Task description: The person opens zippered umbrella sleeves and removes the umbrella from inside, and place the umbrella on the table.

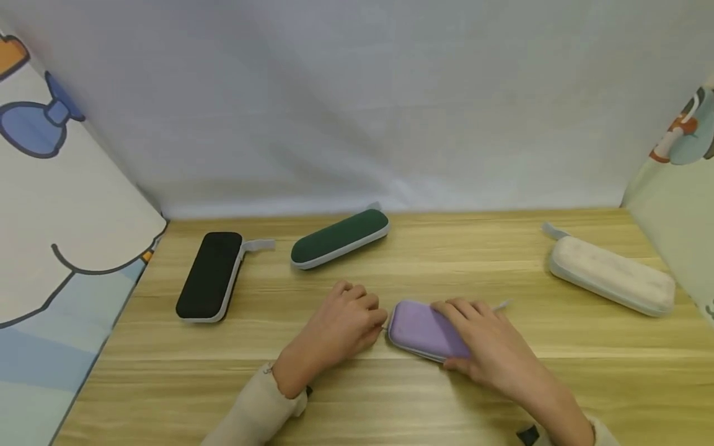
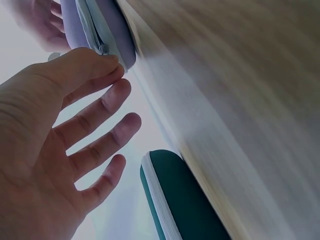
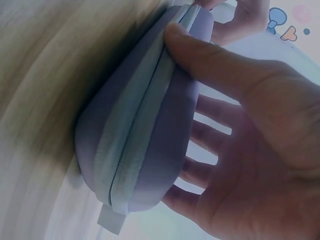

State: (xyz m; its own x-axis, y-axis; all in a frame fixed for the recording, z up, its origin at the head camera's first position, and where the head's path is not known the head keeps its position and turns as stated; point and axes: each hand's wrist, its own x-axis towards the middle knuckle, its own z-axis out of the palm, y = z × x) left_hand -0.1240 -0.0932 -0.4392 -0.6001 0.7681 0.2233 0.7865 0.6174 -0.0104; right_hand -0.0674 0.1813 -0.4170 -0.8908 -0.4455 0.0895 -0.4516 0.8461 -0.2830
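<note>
A purple zippered case [image 1: 421,331] lies on the table between the two hands. My right hand [image 1: 491,347] grips it from above, the thumb [image 3: 215,60] along the zipper side and the other fingers over the top and far side. At the case's left end my left hand [image 1: 343,325] pinches the zipper pull between thumb and forefinger. In the left wrist view the zipper slider [image 2: 103,49] sits just beyond those fingertips, and the other fingers are spread. The pull itself is mostly hidden by the fingers. A fabric tab [image 3: 111,219] sticks out at the opposite end.
A black case [image 1: 209,275] with a grey strap lies at the left. Behind the hands is a dark green case [image 1: 340,238], and a cream case [image 1: 613,275] lies at the right. White cloth [image 1: 390,111] stands behind the wooden table [image 1: 457,248], with printed panels at both sides.
</note>
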